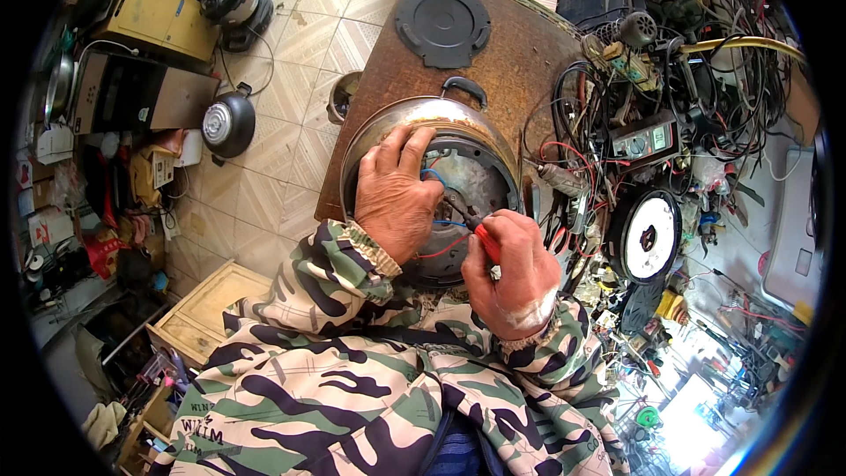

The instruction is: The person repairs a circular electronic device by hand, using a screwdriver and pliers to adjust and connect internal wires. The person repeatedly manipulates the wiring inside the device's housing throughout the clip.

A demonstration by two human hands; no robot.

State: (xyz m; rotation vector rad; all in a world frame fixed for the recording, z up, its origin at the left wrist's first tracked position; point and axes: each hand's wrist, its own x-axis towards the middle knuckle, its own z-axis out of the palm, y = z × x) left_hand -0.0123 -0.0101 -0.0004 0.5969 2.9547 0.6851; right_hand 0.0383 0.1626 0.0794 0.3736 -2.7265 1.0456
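Note:
A round metal electric pot (493, 137) lies upside down on the brown table, its underside uncovered so that red and blue wires show inside. My left hand (398, 194) is closed over the pot's left side, fingers bent across the rim and thumb close to the middle of the base. In my right hand (511, 269) is a screwdriver (486, 242) with a red handle, gripped in closed fingers. Its shaft points up and left to the centre of the base; what the tip touches is too small to tell. A black round cover (442, 24) lies flat farther back.
The wooden tabletop (520, 53) borders a heap of cables and parts on the right, with a multimeter (645, 141) and a white-faced round base (650, 235). On the tiled floor (295, 62) at left stand a dark pan (229, 123) and a cooker (231, 0).

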